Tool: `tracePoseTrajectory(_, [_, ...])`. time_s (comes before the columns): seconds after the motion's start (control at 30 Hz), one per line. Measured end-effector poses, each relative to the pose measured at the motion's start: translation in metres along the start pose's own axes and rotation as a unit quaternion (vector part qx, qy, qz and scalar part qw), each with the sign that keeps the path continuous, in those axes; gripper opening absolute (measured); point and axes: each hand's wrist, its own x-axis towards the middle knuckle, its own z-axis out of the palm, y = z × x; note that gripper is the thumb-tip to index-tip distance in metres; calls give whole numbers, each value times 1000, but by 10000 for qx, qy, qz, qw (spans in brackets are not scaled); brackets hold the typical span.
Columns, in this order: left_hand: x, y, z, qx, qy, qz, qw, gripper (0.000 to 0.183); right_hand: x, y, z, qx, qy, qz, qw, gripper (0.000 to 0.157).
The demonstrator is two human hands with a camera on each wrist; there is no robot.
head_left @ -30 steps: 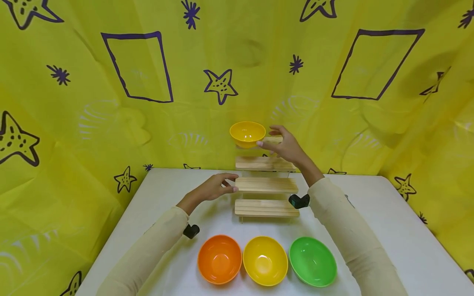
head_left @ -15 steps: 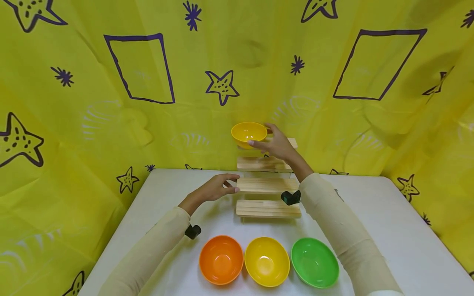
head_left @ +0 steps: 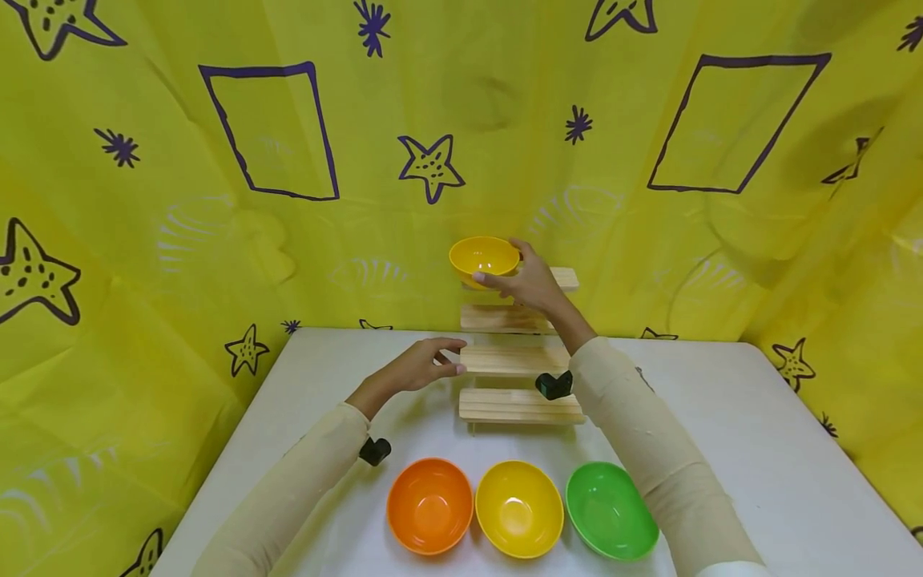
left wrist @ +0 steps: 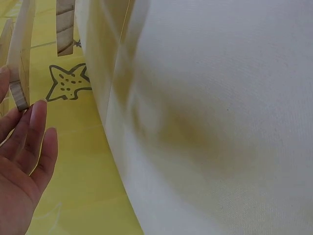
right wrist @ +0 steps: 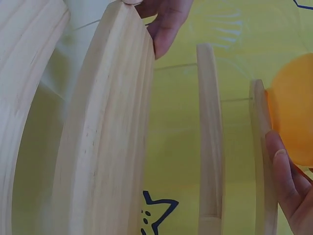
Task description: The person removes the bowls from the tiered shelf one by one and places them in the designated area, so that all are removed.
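Note:
A small yellow bowl [head_left: 481, 255] sits upright at the left end of the top plank of a wooden tiered stand [head_left: 513, 360]. My right hand [head_left: 532, 282] holds the bowl from its right side, thumb across the front and fingers behind the rim. In the right wrist view the bowl [right wrist: 297, 107] looks orange, its base against the top plank [right wrist: 264, 161]. Lower down, my left hand [head_left: 418, 366] pinches the left end of the second plank from the bottom between thumb and fingers. The left wrist view shows those fingertips [left wrist: 38, 110] at the plank's end.
Along the near part of the white table [head_left: 346, 521] stand three larger bowls in a row: orange [head_left: 430, 508], yellow [head_left: 519, 511] and green [head_left: 611, 513]. A yellow curtain [head_left: 505, 96] with drawn stars hangs close behind the stand and along both sides.
My right hand has moved left from beside the small yellow bowl and taken hold of it. The bowl stays at about the same spot. My left hand has kept its place.

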Motion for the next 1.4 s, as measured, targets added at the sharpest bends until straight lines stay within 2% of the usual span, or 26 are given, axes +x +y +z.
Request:
tracePoseTrajectory(0.23, [-1, 2, -1, 0, -11, -8, 10000, 54, -1, -3, 2, 137, 163, -16, 9998, 111])
tracePoseTrajectory(0.63, [0, 2, 0, 82, -11, -44, 10000, 54, 0, 2, 7, 774, 193, -122, 9967, 108])
tracePoseTrajectory(1.1, [1, 3, 1, 81, 0, -65, 9999, 54, -1, 3, 7, 851, 226, -175, 9960, 107])
tracePoseTrajectory(1.4, [1, 2, -1, 111, -16, -28, 9999, 54, -5, 5, 4, 709, 253, -236, 9969, 109])
